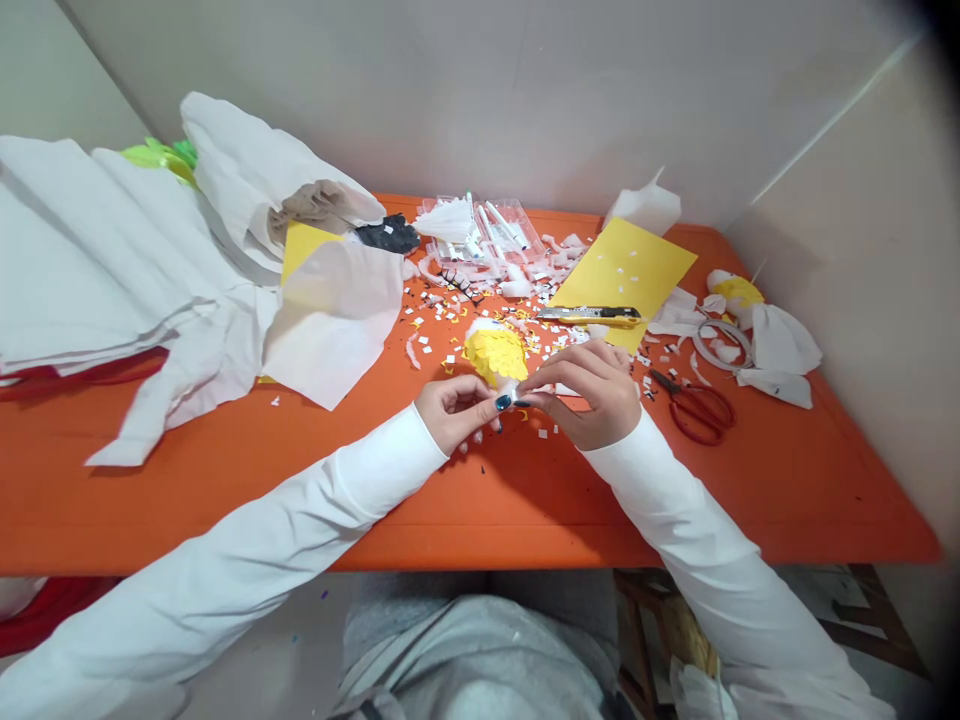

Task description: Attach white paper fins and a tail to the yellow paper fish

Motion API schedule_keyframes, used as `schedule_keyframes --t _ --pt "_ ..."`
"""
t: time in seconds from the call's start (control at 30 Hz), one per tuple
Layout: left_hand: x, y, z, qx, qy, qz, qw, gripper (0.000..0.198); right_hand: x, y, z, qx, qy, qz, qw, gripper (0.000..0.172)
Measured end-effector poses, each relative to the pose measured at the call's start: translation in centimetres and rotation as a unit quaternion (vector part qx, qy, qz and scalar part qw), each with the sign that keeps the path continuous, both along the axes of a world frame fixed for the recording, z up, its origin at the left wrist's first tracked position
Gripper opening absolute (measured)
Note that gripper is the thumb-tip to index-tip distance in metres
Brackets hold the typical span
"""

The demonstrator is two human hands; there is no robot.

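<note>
A small craft figure (496,352), covered in overlapping yellow paper bits with a white neck-like end, is held just above the orange table. My left hand (461,408) pinches its white lower end, thumb on top. From the other side my right hand (589,390) presses its fingertips together at the same white end. What exactly lies between the right fingertips is too small to make out. Behind the right hand a yellow-and-black utility knife (592,316) lies partly on a yellow sheet (630,270). Red-handled scissors (697,405) rest to the right.
White and yellow paper scraps (431,325) litter the orange table (262,500). Large white paper (90,260) fills the left side. At the back stands a clear box of markers (510,225). A tape roll (724,345) and a second yellow-and-white piece (736,290) lie right.
</note>
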State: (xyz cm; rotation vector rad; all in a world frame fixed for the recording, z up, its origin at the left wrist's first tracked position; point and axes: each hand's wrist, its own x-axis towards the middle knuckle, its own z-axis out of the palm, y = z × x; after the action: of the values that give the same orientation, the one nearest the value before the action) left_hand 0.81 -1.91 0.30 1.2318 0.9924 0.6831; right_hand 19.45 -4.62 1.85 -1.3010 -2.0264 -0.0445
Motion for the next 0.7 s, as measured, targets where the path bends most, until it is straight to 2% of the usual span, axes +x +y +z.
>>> schedule_keyframes --t 0.7 --pt "-0.12 0.1 0.07 0.0 0.015 -0.015 1.0 0.032 0.43 0.14 0.03 -0.035 -0.005 0.022 0.999 0.012"
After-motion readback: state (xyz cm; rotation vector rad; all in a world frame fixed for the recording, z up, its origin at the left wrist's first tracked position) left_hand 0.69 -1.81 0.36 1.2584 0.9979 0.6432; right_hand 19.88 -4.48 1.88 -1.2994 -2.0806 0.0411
